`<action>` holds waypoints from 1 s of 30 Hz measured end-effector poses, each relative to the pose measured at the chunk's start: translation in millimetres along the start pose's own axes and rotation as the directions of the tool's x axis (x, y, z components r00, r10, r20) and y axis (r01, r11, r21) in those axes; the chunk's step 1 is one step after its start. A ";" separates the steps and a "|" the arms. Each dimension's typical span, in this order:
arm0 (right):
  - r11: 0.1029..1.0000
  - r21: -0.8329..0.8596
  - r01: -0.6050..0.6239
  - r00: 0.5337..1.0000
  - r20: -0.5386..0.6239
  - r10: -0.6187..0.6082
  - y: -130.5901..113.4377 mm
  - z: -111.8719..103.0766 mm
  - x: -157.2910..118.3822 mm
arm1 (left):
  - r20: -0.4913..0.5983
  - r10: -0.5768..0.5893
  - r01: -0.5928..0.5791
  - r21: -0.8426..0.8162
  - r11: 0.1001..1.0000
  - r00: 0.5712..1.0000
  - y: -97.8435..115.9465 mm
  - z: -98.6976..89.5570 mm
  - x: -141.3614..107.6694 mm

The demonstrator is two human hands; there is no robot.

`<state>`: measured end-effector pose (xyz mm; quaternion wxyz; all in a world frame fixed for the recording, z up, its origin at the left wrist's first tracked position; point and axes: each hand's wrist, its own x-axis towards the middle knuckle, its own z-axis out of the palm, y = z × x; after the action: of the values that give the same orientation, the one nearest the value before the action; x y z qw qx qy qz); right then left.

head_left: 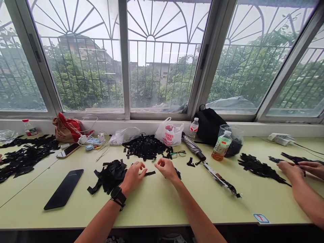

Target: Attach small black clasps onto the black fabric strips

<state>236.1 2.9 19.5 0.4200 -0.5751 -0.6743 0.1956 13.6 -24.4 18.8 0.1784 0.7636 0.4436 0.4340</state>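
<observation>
My left hand (134,174), with a black watch at its wrist, is closed above the table. A short black fabric strip (151,173) sticks out to the right from its fingertips. Facing it, my right hand (167,168) is pinched, and whatever is between its fingertips is too small to make out. Just left of my left hand lies a pile of black strips (112,173). Behind both hands is a larger heap of black pieces (146,145). A few small dark pieces (178,173) show partly from behind my right hand.
A black tablet-like slab (63,189) and a phone (68,150) lie left. Glasses (178,154), a folded umbrella (193,148), a drink bottle (221,145) and a white plastic bag (169,132) stand behind. At right, another person's hands (295,168) handle black strips.
</observation>
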 end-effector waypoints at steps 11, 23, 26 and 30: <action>0.968 -0.245 -0.051 0.997 0.038 0.062 32.3 -49.9 10.1 | 0.163 0.171 -0.170 -0.022 0.985 0.972 9.6 2.2 -4.6; 0.951 -0.309 -0.008 0.969 0.233 0.083 28.7 -45.4 4.3 | 0.162 0.190 -0.203 0.071 0.977 0.968 8.0 2.3 -3.3; 0.946 -0.324 -0.011 0.970 0.228 0.090 27.3 -45.6 3.5 | 0.158 0.185 -0.198 0.070 0.978 0.970 5.8 3.2 -2.9; 0.938 -0.346 -0.016 0.982 0.170 0.079 25.0 -45.3 2.6 | 0.154 0.169 -0.178 0.048 0.983 0.974 2.8 5.4 -3.2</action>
<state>287.2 2.0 27.5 0.2455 -0.6353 -0.7193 0.1368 18.7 -28.0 16.0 0.1492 0.8349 0.3737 0.3756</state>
